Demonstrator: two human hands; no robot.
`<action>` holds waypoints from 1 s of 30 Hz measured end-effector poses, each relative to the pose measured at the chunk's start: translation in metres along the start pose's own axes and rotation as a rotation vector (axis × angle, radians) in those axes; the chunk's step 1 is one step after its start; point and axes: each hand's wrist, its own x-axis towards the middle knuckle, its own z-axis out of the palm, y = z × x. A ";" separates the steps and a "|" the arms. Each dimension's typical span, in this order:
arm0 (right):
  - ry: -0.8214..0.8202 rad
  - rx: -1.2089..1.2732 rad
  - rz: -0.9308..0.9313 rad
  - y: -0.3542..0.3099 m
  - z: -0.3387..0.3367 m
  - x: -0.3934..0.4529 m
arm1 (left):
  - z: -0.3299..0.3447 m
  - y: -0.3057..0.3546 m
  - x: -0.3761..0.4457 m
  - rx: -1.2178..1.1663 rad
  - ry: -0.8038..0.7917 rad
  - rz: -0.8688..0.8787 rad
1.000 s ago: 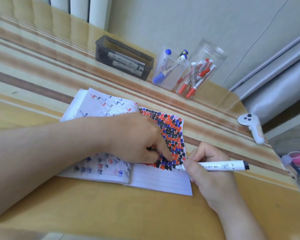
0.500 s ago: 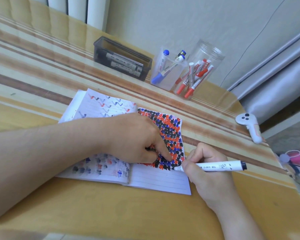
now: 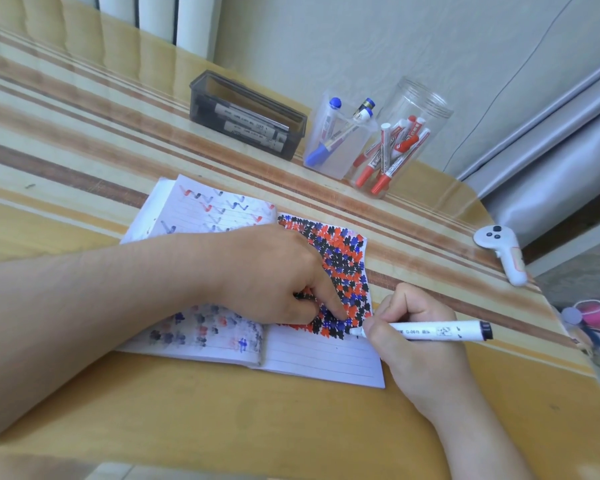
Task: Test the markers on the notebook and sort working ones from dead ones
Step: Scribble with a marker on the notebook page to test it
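An open lined notebook point(image 3: 323, 358) lies on the striped table, its right page crowded with red, black and blue marks. My left hand point(image 3: 274, 278) rests on the pages, its index finger pressing down near the lowest marks. My right hand point(image 3: 409, 337) grips a white marker with a black end point(image 3: 440, 331), its tip touching the page just below the marks. At the back stand a dark box point(image 3: 246, 116) holding black markers, a clear square cup point(image 3: 340, 140) with blue markers, and a clear round jar point(image 3: 406, 140) with red markers.
A white game controller point(image 3: 503, 254) lies near the table's right edge. Pink and blue items point(image 3: 593, 317) sit beyond the right corner. A wall and a radiator run behind the containers.
The marker tip has shifted slightly along the bottom row of marks. My left hand stays pressing the notebook. The view has drifted a little.
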 end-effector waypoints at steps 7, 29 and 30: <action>0.005 0.035 0.004 -0.001 0.000 0.000 | 0.000 -0.001 -0.001 0.012 -0.018 0.003; -0.132 0.702 0.118 -0.022 0.043 0.112 | -0.024 -0.071 -0.010 -0.203 0.339 -0.456; -0.149 0.709 0.118 -0.017 0.041 0.109 | -0.022 -0.072 -0.010 -0.205 0.333 -0.456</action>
